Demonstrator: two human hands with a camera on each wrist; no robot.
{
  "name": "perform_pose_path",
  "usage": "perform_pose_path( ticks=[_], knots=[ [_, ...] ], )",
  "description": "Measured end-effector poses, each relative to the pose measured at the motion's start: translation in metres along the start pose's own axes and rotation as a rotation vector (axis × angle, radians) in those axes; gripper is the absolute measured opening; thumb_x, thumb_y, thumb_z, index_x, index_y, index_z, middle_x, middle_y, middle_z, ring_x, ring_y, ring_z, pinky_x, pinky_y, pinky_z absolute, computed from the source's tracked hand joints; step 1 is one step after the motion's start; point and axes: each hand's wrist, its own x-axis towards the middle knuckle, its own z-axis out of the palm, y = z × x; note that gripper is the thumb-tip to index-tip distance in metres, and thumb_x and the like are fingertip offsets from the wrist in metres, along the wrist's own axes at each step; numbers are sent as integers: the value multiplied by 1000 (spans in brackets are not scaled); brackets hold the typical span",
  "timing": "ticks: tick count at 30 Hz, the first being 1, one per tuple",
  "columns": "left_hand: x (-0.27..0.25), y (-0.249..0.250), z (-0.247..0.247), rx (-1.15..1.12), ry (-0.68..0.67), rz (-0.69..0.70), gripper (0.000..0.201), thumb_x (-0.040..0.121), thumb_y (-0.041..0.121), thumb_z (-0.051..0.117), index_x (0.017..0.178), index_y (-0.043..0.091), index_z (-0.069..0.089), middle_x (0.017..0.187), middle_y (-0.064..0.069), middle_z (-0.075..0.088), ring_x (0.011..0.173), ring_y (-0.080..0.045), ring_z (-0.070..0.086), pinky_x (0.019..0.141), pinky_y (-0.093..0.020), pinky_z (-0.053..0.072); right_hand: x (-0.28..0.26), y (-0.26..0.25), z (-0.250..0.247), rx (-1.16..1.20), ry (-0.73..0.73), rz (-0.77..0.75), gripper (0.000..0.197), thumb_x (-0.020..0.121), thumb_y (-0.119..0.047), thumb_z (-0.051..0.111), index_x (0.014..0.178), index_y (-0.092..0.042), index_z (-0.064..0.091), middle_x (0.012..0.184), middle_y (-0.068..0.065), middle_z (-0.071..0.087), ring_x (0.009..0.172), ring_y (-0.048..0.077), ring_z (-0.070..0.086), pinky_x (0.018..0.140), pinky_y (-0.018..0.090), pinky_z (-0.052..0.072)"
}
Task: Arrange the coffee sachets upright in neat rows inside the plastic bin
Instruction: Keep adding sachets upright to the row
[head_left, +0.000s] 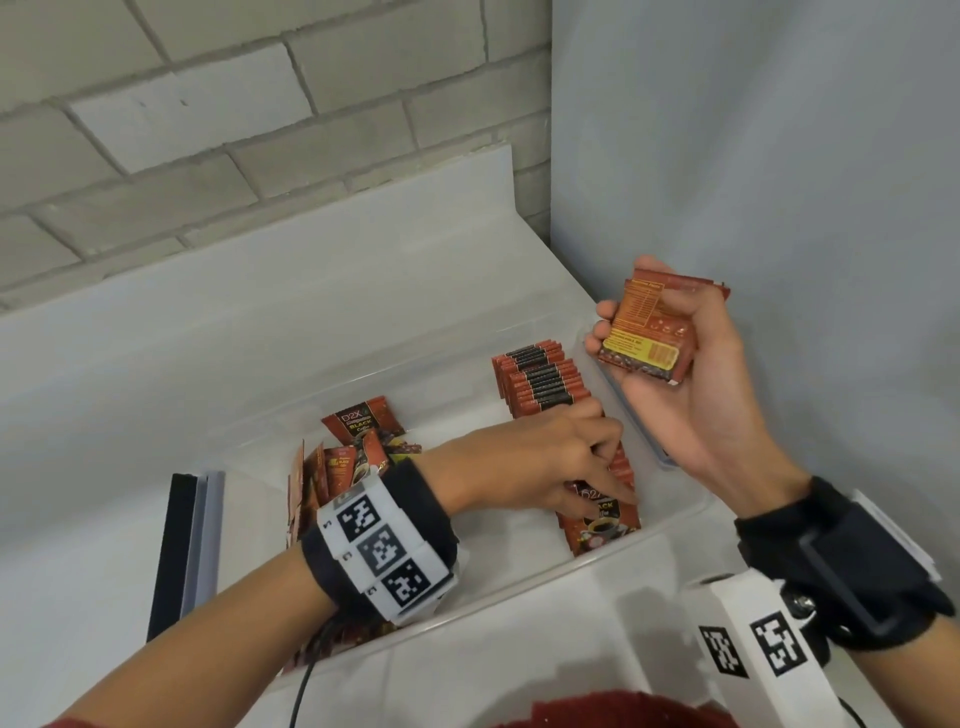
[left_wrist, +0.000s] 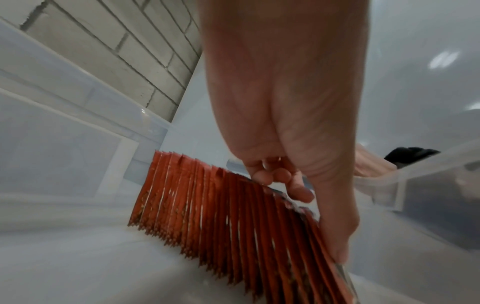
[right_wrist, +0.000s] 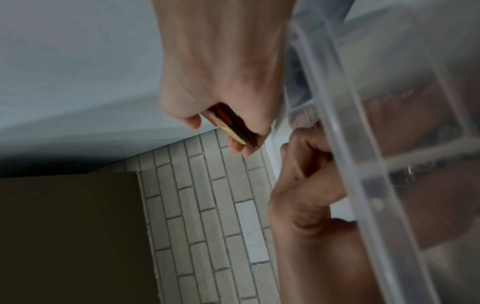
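Note:
A clear plastic bin (head_left: 545, 582) stands on a white surface. Along its right side runs a row of red coffee sachets (head_left: 540, 384) standing upright. My left hand (head_left: 615, 467) reaches into the bin, its fingers curled over the tops of the row's near end and its thumb against the front sachet. In the left wrist view the row of red sachets (left_wrist: 194, 201) fans slightly under those fingers (left_wrist: 275, 176). Loose sachets (head_left: 358, 441) lie jumbled at the bin's left. My right hand (head_left: 623, 306) holds a small stack of sachets (head_left: 649, 338) above the bin's right rim.
A dark flat panel with a translucent lid (head_left: 179, 545) lies just left of the bin. A grey brick wall (head_left: 208, 130) stands behind, and a pale blue wall (head_left: 779, 156) closes the right side. The bin's middle floor (head_left: 457, 415) is bare.

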Motion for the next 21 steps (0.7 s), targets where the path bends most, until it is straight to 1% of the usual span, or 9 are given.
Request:
perform_pose_path(
  ticks=[2, 4, 8, 10, 13, 16, 18, 19, 21],
  knots=[
    [0, 0, 1, 23, 13, 6, 32, 81, 18, 73, 112, 14, 73, 83, 1, 37, 83, -17, 36, 71, -31, 39, 0, -1, 0, -24, -23, -14, 31, 95, -15, 41, 122, -14, 54, 87, 10, 66, 83, 21, 62, 80, 34, 50],
    [0, 0, 2, 26, 15, 8, 31, 82, 20, 72, 113, 14, 72, 84, 2, 35, 84, -13, 31, 72, -27, 34, 0, -1, 0, -42, -36, -13, 33, 95, -12, 39, 124, -15, 55, 89, 11, 67, 86, 21, 63, 83, 34, 51],
    [-1, 3, 1, -20, 21, -17, 33, 83, 29, 69, 113, 16, 72, 81, -1, 42, 84, -17, 36, 72, -34, 39, -1, -1, 0, -73, -35, 9, 30, 97, -10, 38, 121, -14, 56, 95, 14, 68, 87, 23, 68, 85, 35, 55],
    [-1, 5, -4, -107, 49, -42, 34, 83, 28, 70, 114, 15, 72, 79, 1, 43, 82, -19, 42, 72, -35, 41, -1, 0, 1, -99, -30, 7, 31, 98, -8, 38, 123, -13, 55, 99, 16, 69, 93, 27, 69, 88, 37, 55],
    [-8, 1, -22, -255, 91, -151, 27, 84, 23, 70, 110, 13, 73, 77, -1, 55, 80, -14, 48, 74, -27, 43, 0, 1, 2, -128, -33, -3, 32, 98, -7, 41, 129, -11, 52, 107, 18, 70, 102, 32, 68, 92, 38, 54],
    [-23, -7, -45, -356, 198, -338, 17, 89, 17, 66, 103, 11, 74, 87, -5, 67, 77, -6, 55, 71, -15, 40, 0, 1, 4, -174, -36, -10, 33, 97, -9, 45, 129, -12, 53, 112, 16, 70, 107, 28, 67, 93, 35, 54],
    [-31, -11, -55, -399, 322, -459, 13, 92, 14, 63, 99, 11, 73, 91, -2, 70, 79, -11, 59, 71, -21, 44, -1, 2, 5, -214, -34, 1, 35, 96, -11, 48, 131, -12, 53, 115, 15, 69, 108, 25, 67, 90, 32, 55],
    [-33, -12, -58, -409, 384, -502, 12, 93, 14, 61, 98, 11, 71, 91, 0, 70, 81, -13, 61, 74, -25, 46, -1, 2, 5, -237, -33, 11, 36, 95, -12, 50, 131, -11, 53, 117, 15, 69, 107, 23, 67, 88, 31, 56],
    [-36, -14, -61, -454, 495, -558, 12, 95, 19, 58, 100, 14, 67, 90, 0, 68, 83, -13, 62, 77, -29, 47, -3, 3, 5, -283, -29, 28, 39, 92, -14, 55, 131, -8, 54, 115, 12, 70, 103, 21, 69, 80, 26, 56]
  ],
)
